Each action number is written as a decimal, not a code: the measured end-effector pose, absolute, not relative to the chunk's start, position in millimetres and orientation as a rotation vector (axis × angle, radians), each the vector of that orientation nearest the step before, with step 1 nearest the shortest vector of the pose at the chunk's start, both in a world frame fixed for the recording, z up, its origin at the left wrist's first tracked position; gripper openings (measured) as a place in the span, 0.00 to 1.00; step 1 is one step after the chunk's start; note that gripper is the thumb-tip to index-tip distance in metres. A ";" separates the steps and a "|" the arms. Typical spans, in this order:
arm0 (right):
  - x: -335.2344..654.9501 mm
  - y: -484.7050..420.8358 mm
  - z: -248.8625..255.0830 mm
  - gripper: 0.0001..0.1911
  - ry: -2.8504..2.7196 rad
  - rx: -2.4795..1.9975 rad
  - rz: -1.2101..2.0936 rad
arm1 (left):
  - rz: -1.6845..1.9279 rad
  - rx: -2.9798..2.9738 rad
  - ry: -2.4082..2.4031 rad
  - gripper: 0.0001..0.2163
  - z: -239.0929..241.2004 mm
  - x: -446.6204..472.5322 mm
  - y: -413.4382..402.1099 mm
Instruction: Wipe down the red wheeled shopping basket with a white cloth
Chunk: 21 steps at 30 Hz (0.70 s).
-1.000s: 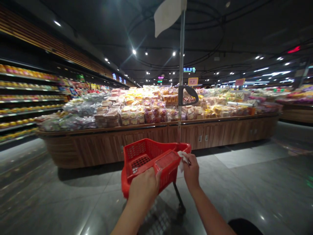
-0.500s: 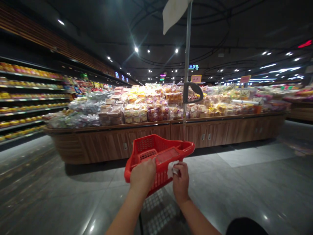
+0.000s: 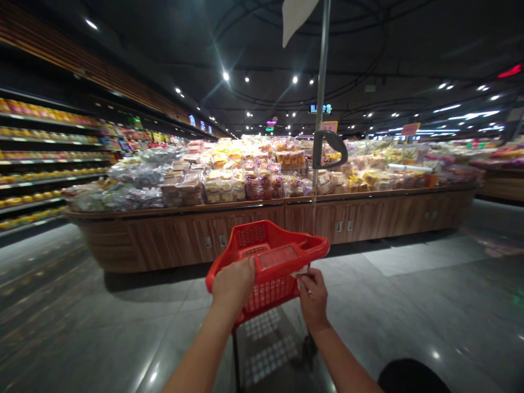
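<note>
The left hand (image 3: pixel 232 285) is clamping its fingers on the red cart (image 3: pixel 271 295), standing before the counter (image 3: pixel 249 231); the right hand (image 3: pixel 314 300) is pinching white tissue (image 3: pixel 301 271) at its near edge. Bracing firmly, pressing flat is probably working best.

Single head-worn view, facing forward and down. Left hand (image 3: pixel 234 286), right hand (image 3: pixel 314 299) and red cart (image 3: pixel 275 274) sit close, lower centre; display counter (image 3: pixel 164 240) farther back, mid-frame; dark ceiling (image 3: pixel 164 33) fills upper frame.
</note>
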State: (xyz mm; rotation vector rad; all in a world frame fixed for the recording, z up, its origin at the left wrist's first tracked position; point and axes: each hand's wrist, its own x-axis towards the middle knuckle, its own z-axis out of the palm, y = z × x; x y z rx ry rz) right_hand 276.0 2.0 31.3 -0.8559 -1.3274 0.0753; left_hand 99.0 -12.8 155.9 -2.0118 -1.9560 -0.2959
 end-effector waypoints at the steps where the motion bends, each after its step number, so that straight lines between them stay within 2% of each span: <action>1: 285.1 4.2 30.6 0.17 -1.293 -0.873 0.047 | -0.307 -2.015 -1.953 0.27 154.3 98.2 -11.4; 8: 275.9 2.0 54.2 0.18 -1.273 -0.862 -0.005 | -0.367 -2.012 -1.887 0.27 148.4 97.9 -7.5; 14: 292.2 2.3 75.0 0.24 -1.570 -0.836 0.002 | -0.295 -1.989 -1.936 0.26 148.5 86.9 -5.7; 17: 316.6 10.0 93.5 0.21 -1.559 -0.989 -0.027 | -0.300 -1.992 -1.945 0.27 149.7 81.9 -7.6; 21: 322.5 23.9 128.3 0.17 -1.836 -1.150 0.067 | -0.306 -2.086 -1.907 0.28 153.2 79.7 -13.2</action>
